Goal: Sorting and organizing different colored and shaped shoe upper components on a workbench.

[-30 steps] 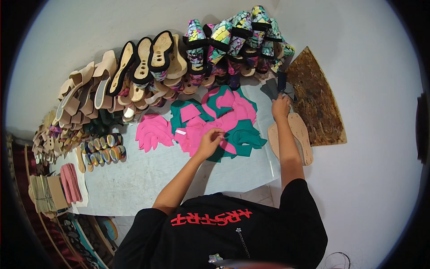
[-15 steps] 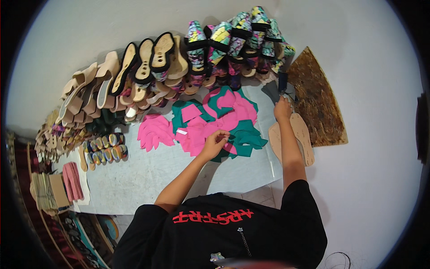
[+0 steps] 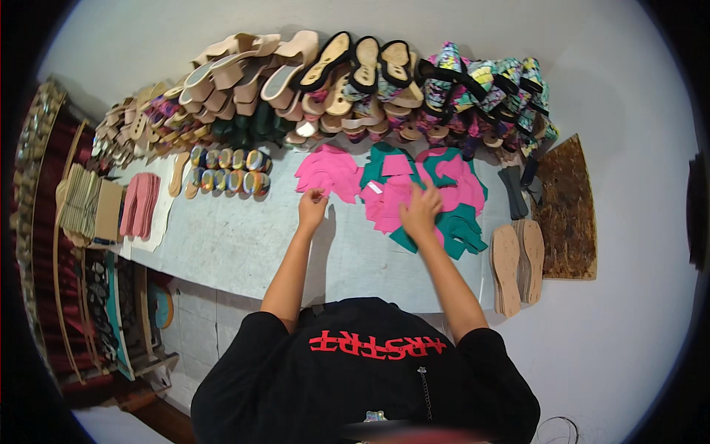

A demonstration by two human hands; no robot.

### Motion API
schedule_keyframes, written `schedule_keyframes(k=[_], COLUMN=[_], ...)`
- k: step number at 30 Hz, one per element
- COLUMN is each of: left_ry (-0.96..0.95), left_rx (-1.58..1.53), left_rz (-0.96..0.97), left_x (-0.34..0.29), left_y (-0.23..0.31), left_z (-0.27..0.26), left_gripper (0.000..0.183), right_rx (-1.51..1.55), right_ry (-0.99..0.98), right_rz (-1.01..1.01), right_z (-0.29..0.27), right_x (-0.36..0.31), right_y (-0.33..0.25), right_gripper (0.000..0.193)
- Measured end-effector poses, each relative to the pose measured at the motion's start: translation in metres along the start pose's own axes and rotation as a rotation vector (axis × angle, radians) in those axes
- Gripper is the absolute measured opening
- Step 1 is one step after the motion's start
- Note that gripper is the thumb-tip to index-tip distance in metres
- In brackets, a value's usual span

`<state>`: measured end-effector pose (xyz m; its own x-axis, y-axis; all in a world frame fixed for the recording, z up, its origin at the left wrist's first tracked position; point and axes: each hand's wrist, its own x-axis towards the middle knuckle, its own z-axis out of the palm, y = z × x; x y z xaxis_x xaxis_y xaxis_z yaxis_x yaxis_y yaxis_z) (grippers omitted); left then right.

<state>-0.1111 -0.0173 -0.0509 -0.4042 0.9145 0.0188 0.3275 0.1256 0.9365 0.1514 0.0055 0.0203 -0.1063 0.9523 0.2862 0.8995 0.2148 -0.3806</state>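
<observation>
My left hand (image 3: pixel 312 210) is held over the table just below a fan of pink cut pieces (image 3: pixel 327 172). Its thumb and fingers are drawn together in a pinch; whatever may be between them is too small to make out. My right hand (image 3: pixel 421 210) rests on a loose heap of pink pieces (image 3: pixel 383 207) and green pieces (image 3: pixel 460 231), its fingers apart and touching the top layer. A small white slip (image 3: pixel 374 188) lies on the pink part of the heap, left of that hand.
Stacked wedge sandals (image 3: pixel 473 96) and beige heeled sandals (image 3: pixel 288 66) line the wall. Small colourful shoe pieces (image 3: pixel 231 172), pink stacked strips (image 3: pixel 140 203) and tan insoles (image 3: pixel 505 266) lie on the grey table (image 3: pixel 222 237). A brown board (image 3: pixel 568 214) stands at right.
My view has swung left. My right hand has left the dark tools at the right and come onto the heap; my left hand has moved off the heap toward the pink fan.
</observation>
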Motion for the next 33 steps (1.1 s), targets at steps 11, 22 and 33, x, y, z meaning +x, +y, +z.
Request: schedule_keyframes(k=[11,22,33], left_ry=[0.078,-0.054,-0.543], left_rx=[0.486,0.412,0.460], left_rz=[0.110,0.021,-0.137], left_x=[0.038,0.086,0.139], left_y=[-0.009,0.007,0.029], left_z=[-0.047,-0.056,-0.029], left_gripper=[0.062,0.048,0.046], right_rx=[0.304,0.070,0.071], right_ry=[-0.245,-0.112,-0.004], right_rz=[-0.228,0.093,0.042], right_z=[0.104,0.112,0.122], right_x=[0.025,0.058,0.040], right_y=[-0.116,-0.135,-0.139], right_gripper=[0.057,0.044,0.048])
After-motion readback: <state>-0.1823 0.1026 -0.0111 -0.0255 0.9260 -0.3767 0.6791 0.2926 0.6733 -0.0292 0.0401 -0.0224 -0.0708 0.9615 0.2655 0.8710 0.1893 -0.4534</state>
